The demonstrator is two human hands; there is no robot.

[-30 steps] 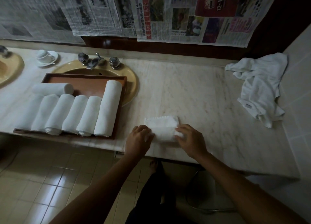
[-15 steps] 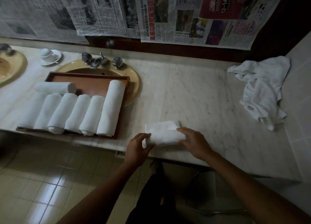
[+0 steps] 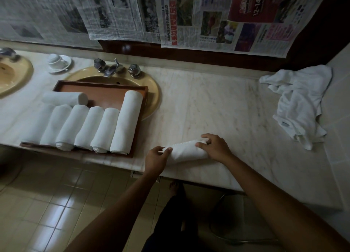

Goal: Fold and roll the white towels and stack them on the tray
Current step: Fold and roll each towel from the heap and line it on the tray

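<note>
Pale marble worktop (image 3: 217,107) fills the middle of the frame, running from the left edge to a tiled wall at the right, with sheets of newspaper (image 3: 208,18) hanging across the top of the picture above a dark wooden strip. Near the lower centre, at the front edge of the worktop, a rolled white towel (image 3: 186,151) lies slightly tilted, its right end higher in the frame. The left hand (image 3: 156,160) grips the roll's left end, thumb and fingers (image 3: 166,151) curled round it, while the right hand (image 3: 215,147) holds the right end with its fingers bent over the top of the roll. To the left of the hands, a brown wooden tray (image 3: 106,92) sits partly over a yellowish sink (image 3: 151,92) and reaches the front edge of the worktop. On it a row of six rolled towels (image 3: 85,128) lies side by side, touching one another, the rightmost roll longer than the rest; a seventh roll (image 3: 64,98) lies crosswise behind the row at the tray's upper left. Chrome taps (image 3: 115,69) stand at the back of the sink. A white cup on a saucer (image 3: 58,62) rests in the upper left, beside part of a second sink (image 3: 13,75) at the left edge. At the upper right a heap of unfolded white towels (image 3: 301,104) lies crumpled against the tiled wall, well apart from the hands. Glossy floor tiles (image 3: 47,204) show at the lower left.
</note>
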